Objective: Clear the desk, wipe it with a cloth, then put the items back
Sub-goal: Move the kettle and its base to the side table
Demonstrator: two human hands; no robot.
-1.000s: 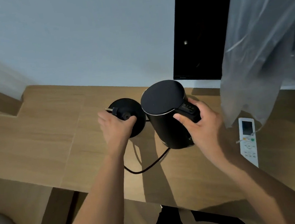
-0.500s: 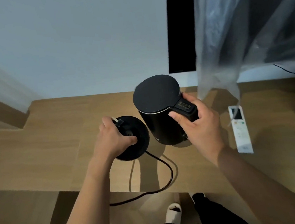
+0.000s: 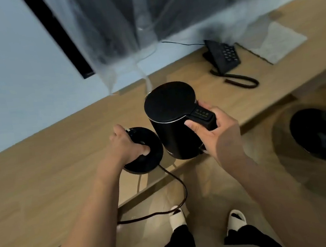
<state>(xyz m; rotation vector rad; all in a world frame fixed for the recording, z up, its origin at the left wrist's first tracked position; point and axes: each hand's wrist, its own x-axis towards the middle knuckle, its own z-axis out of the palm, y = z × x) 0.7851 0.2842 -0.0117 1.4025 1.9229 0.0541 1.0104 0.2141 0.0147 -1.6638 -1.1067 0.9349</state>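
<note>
Since earlier: black cylindrical kettle (image 3: 173, 122) and round black base (image 3: 144, 151) drawn toward tabletop (image 3: 42, 177) front edge. Right hand (image 3: 216, 135) grip clasps kettle handle; left hand (image 3: 127, 145) grip pinches base left of kettle, cord trailing, for carrying off.

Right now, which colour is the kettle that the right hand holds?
Black, body and lid alike; the kettle shows best in the head view, the only one.

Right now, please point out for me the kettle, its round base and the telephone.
kettle (image 3: 169, 102): head view, on the flat black lid.
round base (image 3: 153, 155): head view, on the bare top of the disc.
telephone (image 3: 225, 55): head view, on the keypad.
</note>
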